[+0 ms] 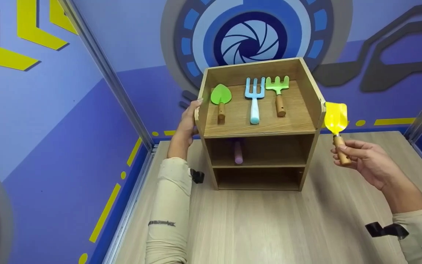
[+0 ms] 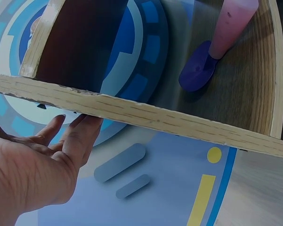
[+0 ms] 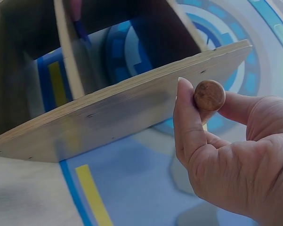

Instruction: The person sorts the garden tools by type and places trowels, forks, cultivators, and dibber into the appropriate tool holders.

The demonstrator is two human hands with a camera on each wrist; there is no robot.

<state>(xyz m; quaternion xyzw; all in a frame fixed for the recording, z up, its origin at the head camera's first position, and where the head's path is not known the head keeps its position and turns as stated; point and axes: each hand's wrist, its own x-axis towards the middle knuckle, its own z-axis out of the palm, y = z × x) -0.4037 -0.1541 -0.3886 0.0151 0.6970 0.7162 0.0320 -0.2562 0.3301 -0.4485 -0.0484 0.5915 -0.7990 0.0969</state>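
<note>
My right hand point(image 1: 374, 161) pinches the wooden handle of a yellow toy shovel point(image 1: 336, 117), blade up, just right of a small wooden shelf point(image 1: 258, 133). In the right wrist view only the round handle end point(image 3: 209, 95) shows between thumb and fingers. My left hand point(image 1: 187, 123) touches the shelf's left side panel, its fingers point(image 2: 82, 136) fairly straight against the outer edge. On the top board lie a green trowel point(image 1: 221, 94), a blue fork point(image 1: 255, 93) and a green rake point(image 1: 277, 85). A purple shovel with a pink handle point(image 2: 233, 26) lies on the middle board.
The shelf stands on a light wood-grain table point(image 1: 262, 223). A blue and purple printed wall point(image 1: 137, 88) rises behind it, and another panel point(image 1: 60, 146) stands at the left. Metal profiles point(image 1: 104, 69) run along the corners.
</note>
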